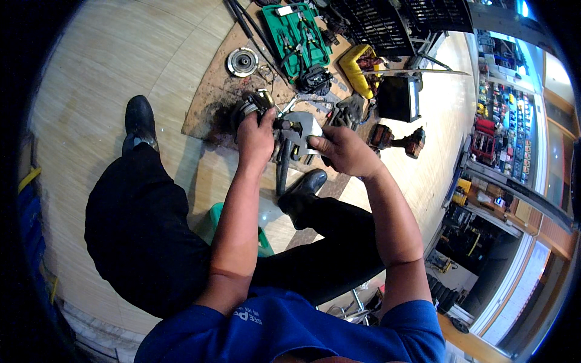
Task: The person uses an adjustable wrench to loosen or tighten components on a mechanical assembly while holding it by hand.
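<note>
Several pliers [309, 37] occupy a green case [272, 25]; right grip [347, 151] pinches a pale piece [310, 125], left grip [255, 138] unclear.

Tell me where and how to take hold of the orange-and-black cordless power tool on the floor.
Best to grip the cordless power tool round its narrow middle, coming from above on the wearer's side. It lies flat with a bulkier part at each end, so the waist should suit a closing hand, and the black box stands just beyond its far side.
</note>
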A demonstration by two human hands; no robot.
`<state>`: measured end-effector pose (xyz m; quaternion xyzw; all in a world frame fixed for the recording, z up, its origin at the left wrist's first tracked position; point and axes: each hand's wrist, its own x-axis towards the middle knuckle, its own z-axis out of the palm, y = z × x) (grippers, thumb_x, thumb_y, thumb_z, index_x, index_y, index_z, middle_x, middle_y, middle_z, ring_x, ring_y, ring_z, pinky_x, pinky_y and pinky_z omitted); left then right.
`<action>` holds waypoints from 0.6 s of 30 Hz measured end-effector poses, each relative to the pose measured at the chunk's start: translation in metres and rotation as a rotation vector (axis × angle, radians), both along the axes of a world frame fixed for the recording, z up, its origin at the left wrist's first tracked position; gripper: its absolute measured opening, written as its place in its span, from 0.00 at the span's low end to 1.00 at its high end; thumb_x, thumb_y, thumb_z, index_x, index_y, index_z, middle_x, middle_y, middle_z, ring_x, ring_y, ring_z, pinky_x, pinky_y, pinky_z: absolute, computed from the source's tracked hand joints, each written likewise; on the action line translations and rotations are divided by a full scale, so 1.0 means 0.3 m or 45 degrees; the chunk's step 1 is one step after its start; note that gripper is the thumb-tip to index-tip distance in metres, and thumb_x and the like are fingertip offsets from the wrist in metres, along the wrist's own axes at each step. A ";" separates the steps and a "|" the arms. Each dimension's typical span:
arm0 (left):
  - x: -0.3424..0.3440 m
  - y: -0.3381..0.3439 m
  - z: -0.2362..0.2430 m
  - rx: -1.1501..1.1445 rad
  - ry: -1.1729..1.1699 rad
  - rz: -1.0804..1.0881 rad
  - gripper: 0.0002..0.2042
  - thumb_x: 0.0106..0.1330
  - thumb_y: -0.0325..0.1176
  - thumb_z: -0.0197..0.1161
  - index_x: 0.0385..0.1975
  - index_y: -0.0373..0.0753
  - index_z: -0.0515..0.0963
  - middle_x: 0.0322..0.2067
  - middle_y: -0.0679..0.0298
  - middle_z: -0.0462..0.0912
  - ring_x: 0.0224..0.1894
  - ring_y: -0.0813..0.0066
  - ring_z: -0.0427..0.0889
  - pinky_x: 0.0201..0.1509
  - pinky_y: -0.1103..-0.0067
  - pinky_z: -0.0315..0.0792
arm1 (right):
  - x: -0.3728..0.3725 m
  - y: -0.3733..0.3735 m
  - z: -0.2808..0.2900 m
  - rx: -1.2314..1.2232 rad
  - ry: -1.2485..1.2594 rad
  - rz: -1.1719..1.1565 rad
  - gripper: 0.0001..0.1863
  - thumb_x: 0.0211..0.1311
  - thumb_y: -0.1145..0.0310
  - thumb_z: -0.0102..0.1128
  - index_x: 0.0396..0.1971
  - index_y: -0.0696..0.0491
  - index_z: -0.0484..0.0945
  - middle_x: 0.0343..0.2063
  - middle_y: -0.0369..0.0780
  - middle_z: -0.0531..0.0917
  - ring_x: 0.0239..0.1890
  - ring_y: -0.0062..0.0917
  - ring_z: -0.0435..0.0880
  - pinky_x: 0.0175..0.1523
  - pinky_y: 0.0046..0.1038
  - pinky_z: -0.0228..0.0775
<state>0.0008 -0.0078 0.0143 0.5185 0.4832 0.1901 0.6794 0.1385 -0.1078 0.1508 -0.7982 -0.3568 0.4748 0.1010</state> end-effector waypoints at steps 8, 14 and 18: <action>0.005 -0.012 -0.073 -0.007 0.051 0.031 0.18 0.67 0.44 0.60 0.40 0.31 0.79 0.33 0.45 0.83 0.38 0.46 0.82 0.43 0.64 0.72 | -0.273 -0.002 0.027 -0.024 0.354 -0.818 0.19 0.71 0.54 0.54 0.41 0.57 0.74 0.20 0.34 0.74 0.18 0.18 0.72 0.22 0.23 0.65; 0.008 0.009 -0.039 -0.057 0.088 -0.005 0.21 0.66 0.48 0.61 0.38 0.30 0.79 0.33 0.43 0.83 0.38 0.43 0.82 0.43 0.63 0.72 | -0.361 0.019 0.020 0.101 0.630 -1.168 0.15 0.74 0.57 0.49 0.41 0.55 0.69 0.21 0.35 0.73 0.19 0.20 0.72 0.24 0.23 0.67; 0.012 -0.010 -0.108 0.033 0.055 -0.046 0.23 0.68 0.49 0.58 0.42 0.31 0.79 0.37 0.42 0.83 0.44 0.44 0.81 0.50 0.63 0.71 | -0.281 -0.005 0.084 0.253 0.450 -0.951 0.18 0.74 0.55 0.49 0.41 0.58 0.73 0.22 0.35 0.76 0.21 0.17 0.72 0.25 0.24 0.66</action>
